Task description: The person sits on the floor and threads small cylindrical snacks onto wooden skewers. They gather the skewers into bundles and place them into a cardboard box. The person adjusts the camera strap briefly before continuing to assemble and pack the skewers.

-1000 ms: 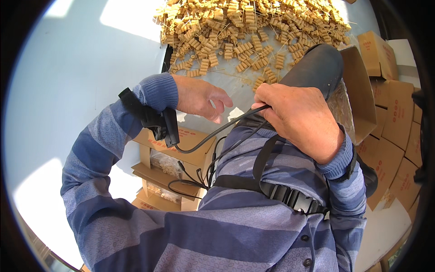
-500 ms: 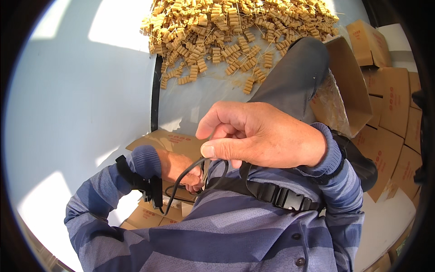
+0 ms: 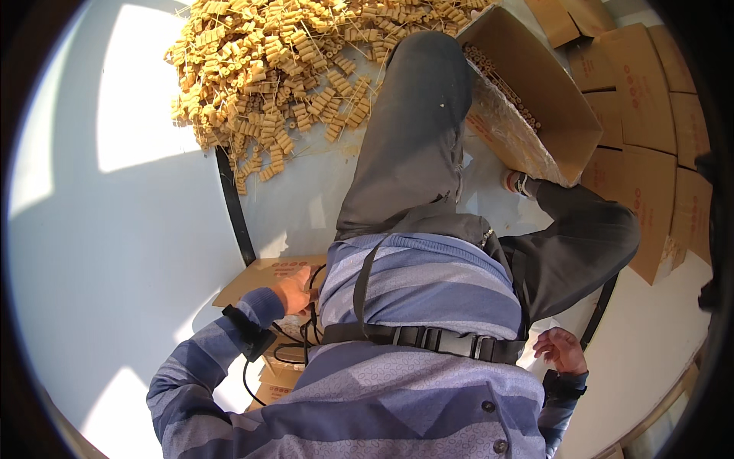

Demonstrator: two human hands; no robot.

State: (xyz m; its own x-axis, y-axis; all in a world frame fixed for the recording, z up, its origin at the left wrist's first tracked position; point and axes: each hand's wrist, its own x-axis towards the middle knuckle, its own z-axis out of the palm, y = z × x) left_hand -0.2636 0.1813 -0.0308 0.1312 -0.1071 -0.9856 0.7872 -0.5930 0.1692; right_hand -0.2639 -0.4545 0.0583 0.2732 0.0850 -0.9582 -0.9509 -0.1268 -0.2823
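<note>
Observed: pale surface [image 3: 267, 218], a black strip [image 3: 234, 200] along its left edge. Striped sweater [image 3: 397, 405] and dark trousers [image 3: 413, 130] fill its near middle. Pile of tan ridged rolls [image 3: 283, 73], on thin sticks, covers the far left corner. Stacked cardboard boxes [image 3: 646, 99] line the right edge. Open box [image 3: 562, 99], near the far right corner: clear plastic liner, further rolls inside. Flapped box [image 3: 252, 280] sits at the near left corner. Black belt [image 3: 451, 343] crosses the waist. Left hand [image 3: 293, 292]: at the black cables [image 3: 306, 336], above the flapped box; grasping or merely touching, cannot tell. Right hand [image 3: 562, 349]: released, fingers loosely bent, near the right hip.
</note>
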